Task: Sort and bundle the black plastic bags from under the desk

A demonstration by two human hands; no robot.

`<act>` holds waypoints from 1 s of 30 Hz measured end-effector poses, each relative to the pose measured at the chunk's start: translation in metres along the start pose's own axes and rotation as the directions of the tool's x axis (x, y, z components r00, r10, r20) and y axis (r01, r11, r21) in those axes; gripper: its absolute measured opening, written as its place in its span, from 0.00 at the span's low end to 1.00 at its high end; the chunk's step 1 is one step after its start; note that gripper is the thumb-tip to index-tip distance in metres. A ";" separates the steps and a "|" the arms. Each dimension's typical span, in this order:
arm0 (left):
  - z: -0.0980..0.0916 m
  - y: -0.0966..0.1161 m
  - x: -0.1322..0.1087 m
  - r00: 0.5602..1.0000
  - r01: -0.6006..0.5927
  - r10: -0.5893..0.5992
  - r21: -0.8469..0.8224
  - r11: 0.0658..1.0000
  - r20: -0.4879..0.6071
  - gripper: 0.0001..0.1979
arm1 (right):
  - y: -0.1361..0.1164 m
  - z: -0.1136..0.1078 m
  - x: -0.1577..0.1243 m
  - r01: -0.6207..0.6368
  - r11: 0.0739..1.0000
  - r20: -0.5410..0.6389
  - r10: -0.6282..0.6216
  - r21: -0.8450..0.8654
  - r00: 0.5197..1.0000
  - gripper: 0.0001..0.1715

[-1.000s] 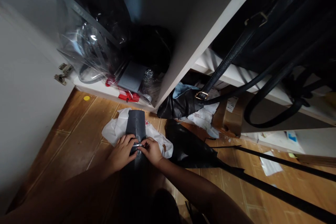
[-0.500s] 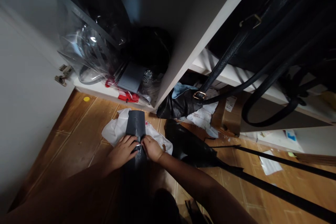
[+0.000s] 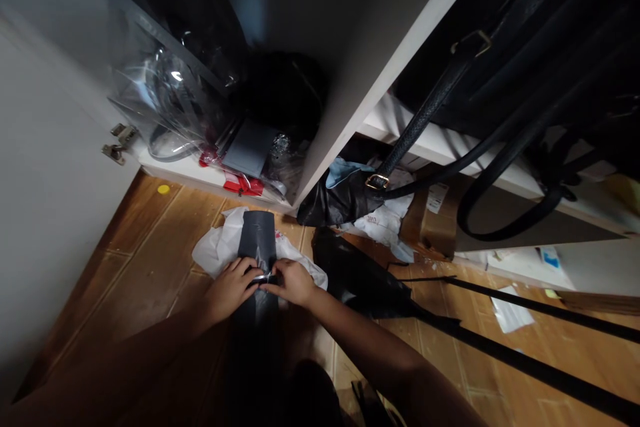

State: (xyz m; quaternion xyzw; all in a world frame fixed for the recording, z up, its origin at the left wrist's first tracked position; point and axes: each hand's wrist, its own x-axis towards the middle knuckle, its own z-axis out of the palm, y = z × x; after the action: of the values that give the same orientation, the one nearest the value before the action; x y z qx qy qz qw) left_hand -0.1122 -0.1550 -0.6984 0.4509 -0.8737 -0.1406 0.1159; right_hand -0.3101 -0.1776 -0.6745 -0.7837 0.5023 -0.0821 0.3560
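At eight o'clock from centre, a smooth, flat, dark-grey piece (image 3: 257, 233) is lying over crumpled white plastic (image 3: 215, 251). The right hand (image 3: 295, 282) is pinching a thin, shiny band (image 3: 263, 278) across it, thumb and forefinger nearly meeting. The left hand (image 3: 230, 289), at nine o'clock, is curling over the piece; I cannot tell whether it is gripping. Compared with half a second ago, the right thumb is extending farther leftward. At four o'clock, print on a white wrapper (image 3: 383, 227) is proving illegible.
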 end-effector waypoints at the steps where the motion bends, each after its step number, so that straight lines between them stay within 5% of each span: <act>1: 0.001 0.000 0.000 1.000 -0.003 0.003 -0.001 1.000 -0.015 0.09 | -0.001 0.003 0.000 -0.024 0.997 0.050 0.028 -0.073 0.998 0.18; 7: 0.009 0.002 -0.002 0.998 -0.028 0.030 0.029 0.999 -0.049 0.07 | -0.009 0.020 0.005 -0.030 0.994 0.131 0.044 -0.108 0.990 0.11; 15: -0.003 0.006 0.004 0.999 0.009 -0.010 0.019 1.000 0.051 0.08 | 0.003 0.047 0.008 -0.259 0.959 -0.031 0.264 0.111 0.964 0.20; 20: -0.008 0.009 0.012 0.995 -0.009 -0.001 0.100 0.995 0.097 0.07 | 0.007 0.030 -0.004 -0.183 0.969 -0.028 0.190 0.169 0.981 0.13; 25: -0.003 0.005 0.009 0.970 -0.230 0.207 0.201 0.952 0.130 0.10 | 0.006 0.021 -0.002 -0.210 0.947 0.017 0.212 0.243 0.977 0.06; 30: 0.003 0.005 0.004 0.989 -0.143 0.134 0.175 0.974 0.064 0.11 | 0.004 0.032 0.009 -0.297 0.867 0.052 0.302 0.401 0.952 0.14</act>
State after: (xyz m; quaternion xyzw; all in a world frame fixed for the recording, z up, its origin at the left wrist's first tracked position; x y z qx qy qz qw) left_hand -0.1193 -0.1555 -0.6990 0.3936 -0.9149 -0.0648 0.0616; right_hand -0.2931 -0.1709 -0.7029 -0.6055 0.5919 -0.1326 0.5152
